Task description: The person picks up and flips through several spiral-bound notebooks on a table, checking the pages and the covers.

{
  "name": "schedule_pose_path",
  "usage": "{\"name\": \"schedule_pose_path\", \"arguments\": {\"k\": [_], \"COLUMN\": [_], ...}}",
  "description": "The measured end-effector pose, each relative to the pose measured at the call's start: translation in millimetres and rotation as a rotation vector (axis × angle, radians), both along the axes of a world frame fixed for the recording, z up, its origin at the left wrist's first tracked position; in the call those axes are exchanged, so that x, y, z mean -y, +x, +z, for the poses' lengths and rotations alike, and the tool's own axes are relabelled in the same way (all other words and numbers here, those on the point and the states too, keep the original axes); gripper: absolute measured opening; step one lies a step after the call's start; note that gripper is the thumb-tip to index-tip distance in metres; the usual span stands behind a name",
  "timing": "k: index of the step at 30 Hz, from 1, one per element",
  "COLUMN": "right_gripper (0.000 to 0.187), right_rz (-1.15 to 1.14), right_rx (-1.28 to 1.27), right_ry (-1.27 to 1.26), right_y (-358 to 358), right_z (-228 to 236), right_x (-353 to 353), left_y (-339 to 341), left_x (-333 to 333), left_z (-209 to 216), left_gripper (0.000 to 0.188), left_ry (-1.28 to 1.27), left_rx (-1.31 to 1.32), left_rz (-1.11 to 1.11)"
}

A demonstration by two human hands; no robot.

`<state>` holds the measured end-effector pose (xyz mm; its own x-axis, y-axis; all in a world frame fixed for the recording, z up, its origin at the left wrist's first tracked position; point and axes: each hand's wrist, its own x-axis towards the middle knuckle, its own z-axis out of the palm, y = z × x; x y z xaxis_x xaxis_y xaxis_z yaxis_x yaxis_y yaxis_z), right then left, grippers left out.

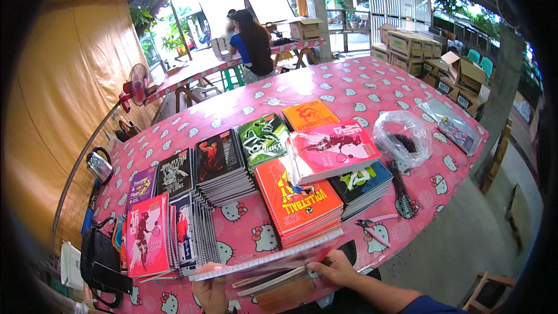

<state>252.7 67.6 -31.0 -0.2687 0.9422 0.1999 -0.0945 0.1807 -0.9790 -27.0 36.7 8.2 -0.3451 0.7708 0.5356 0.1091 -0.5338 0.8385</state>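
Both ends of a clear plastic sheet (285, 263) are held, the left hand (211, 292) clasping one, the right hand (333, 268) pinching the other, its long white edge (264, 258) running crosswise just below the orange notebooks (299, 200).

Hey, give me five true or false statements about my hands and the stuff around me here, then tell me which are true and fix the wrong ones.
1. My left hand and right hand both hold a thin item with a long white edge. True.

2. The pliers have green handles. False: the handles are pink.

3. A red fan stands toward the left of the picture. True.

4. The green notebook lies farther left than the purple notebook. False: the purple one is farther left.

5. Cardboard boxes are stacked beyond the table, toward the right. True.
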Motion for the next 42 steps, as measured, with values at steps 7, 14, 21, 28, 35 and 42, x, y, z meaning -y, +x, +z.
{"name": "schedule_pose_path", "arguments": {"k": [7,14,21,28,35,42], "right_gripper": [0.024,0.025,0.023,0.021,0.042,0.076], "right_rz": [0.052,0.117,0.071,0.172,0.14,-0.002], "right_rx": [-0.007,-0.103,-0.04,0.114,0.388,0.156], "right_ry": [-0.034,-0.136,0.194,0.01,0.346,0.235], "right_y": [-5,-3,-3,8,17,-23], "right_z": [-9,-22,-10,3,-7,-25], "right_x": [-6,-11,-11,-10,-14,17], "left_y": [15,10,13,24,17,35], "left_x": [-3,-1,3,12,32,22], "left_z": [12,21,27,15,-13,-68], "left_gripper": [0.032,0.03,0.027,0.041,0.043,0.041], "left_ry": [0.004,-0.019,-0.004,-0.038,-0.35,-0.052], "left_rx": [-0.008,-0.044,-0.076,0.103,-0.001,0.324], "left_rz": [0.085,-0.074,-0.101,-0.071,0.078,-0.019]}}
